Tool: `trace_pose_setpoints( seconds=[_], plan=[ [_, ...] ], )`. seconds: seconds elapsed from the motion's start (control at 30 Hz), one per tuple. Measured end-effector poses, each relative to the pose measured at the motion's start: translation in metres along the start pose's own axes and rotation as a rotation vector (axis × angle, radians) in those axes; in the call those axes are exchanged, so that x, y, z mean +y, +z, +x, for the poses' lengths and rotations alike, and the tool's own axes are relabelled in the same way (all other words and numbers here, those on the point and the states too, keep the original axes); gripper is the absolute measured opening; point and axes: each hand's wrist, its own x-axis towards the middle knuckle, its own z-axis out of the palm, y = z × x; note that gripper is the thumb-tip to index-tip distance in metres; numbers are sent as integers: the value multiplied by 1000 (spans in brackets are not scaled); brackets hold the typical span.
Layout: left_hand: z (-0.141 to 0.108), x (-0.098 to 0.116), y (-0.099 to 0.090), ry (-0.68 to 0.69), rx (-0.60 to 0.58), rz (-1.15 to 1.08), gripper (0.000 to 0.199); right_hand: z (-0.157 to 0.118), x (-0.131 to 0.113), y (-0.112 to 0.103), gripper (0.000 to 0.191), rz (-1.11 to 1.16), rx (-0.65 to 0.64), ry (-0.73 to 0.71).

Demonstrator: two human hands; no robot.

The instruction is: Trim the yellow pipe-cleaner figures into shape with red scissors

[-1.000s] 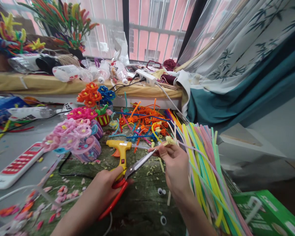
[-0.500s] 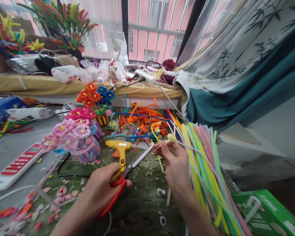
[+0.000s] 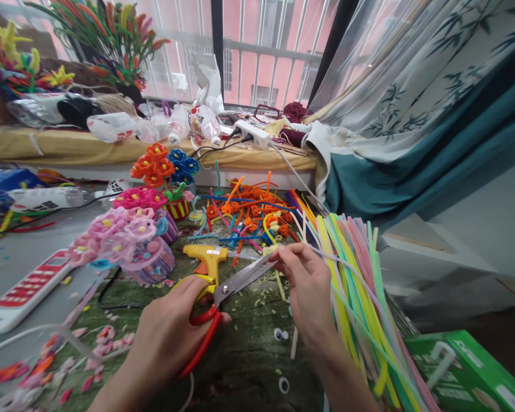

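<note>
Left hand (image 3: 169, 323) gripping stiff scissors (image 3: 244, 278) by handles, near glue gun (image 3: 210, 256), mid-surface (image 3: 244, 372). Right hand (image 3: 311, 289): fingers closed on pale-yellow fuzzy piece (image 3: 270, 250) beside blade tips; likely light, soft, crushable; best pinched at edge.

The lone head camera is looking forward and down, close over the desk's near edge (image 3: 240, 383), facing the window (image 3: 278, 51).

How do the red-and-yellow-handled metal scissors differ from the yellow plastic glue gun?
The red-and-yellow-handled metal scissors are held in the left hand, while the yellow plastic glue gun lies on the green surface. The scissors have bare metal blades, slightly parted; the glue gun has a chunky body with an orange trigger. Both have yellow parts.
</note>
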Motion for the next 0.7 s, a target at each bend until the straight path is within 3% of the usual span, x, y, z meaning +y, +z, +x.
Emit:
trace_pose_setpoints(
  seconds=[0.13, 0.27, 0.37, 0.43, 0.5, 0.7],
  plan=[
    [1, -4, -1, 40, 214, -33, 28, 1, 2, 0, 21, -44, 8, 13],
    [3, -3, -4, 27, 313, -25, 30, 8, 2, -9, 21, -260, 9, -36],
    [3, -2, -4, 17, 285, -23, 28, 16, 3, -20, 16, -648, 24, -158],
    [3, -2, -3, 8, 257, -23, 27, 20, 6, -28, 13, -890, -51, -226],
    [2, -2, -2, -2, 240, -25, 27, 23, 13, -34, 10, -1060, -165, -283],
    [3, -2, -1, -46, 201, -43, 27, 25, 33, -44, 11, -1483, -222, -413]
  ],
)
